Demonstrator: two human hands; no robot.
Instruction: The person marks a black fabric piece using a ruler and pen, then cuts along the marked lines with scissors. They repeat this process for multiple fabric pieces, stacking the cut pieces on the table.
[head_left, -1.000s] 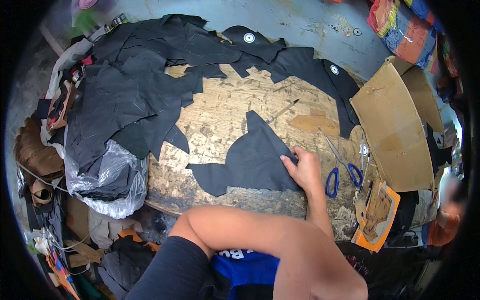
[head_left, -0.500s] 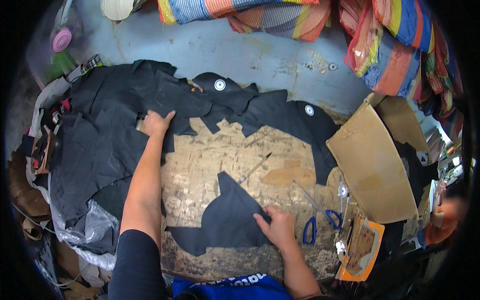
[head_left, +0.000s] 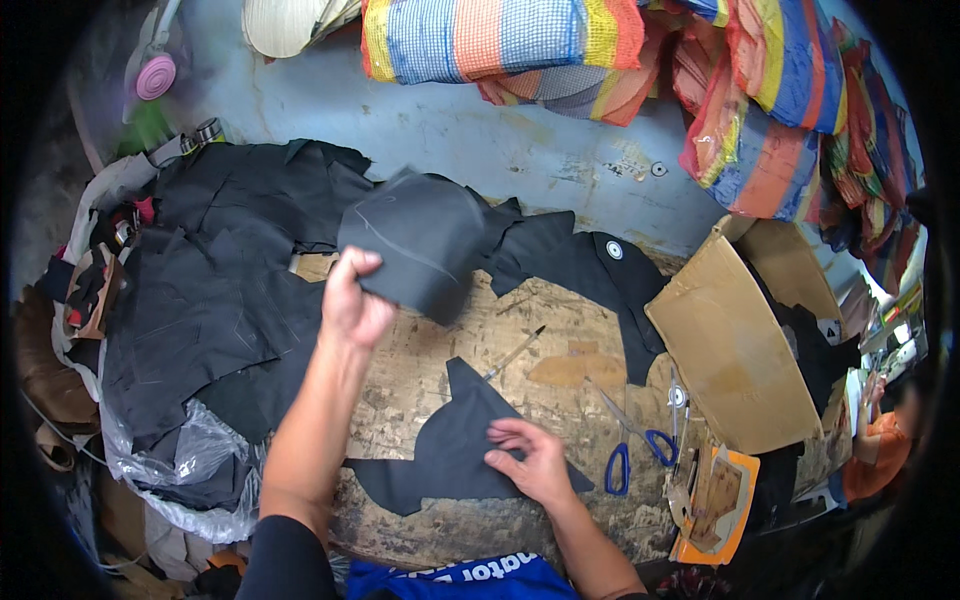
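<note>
The left hand (head_left: 352,305), grip clamped on a dark leather panel (head_left: 415,252), is lifting it above the worktop (head_left: 560,345); the right hand (head_left: 530,462), fingers spread flat, is pinning the black cut piece (head_left: 450,450), which should be kept from shifting.

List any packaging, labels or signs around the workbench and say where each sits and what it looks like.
Cardboard sheet: right of bench, flat, brown.
Striped woven sacks: top, against the blue wall, bulging, multicoloured.
Clear plastic bag: left edge, crumpled.
Round white labels: on black material, small.
Orange card: lower right.
</note>
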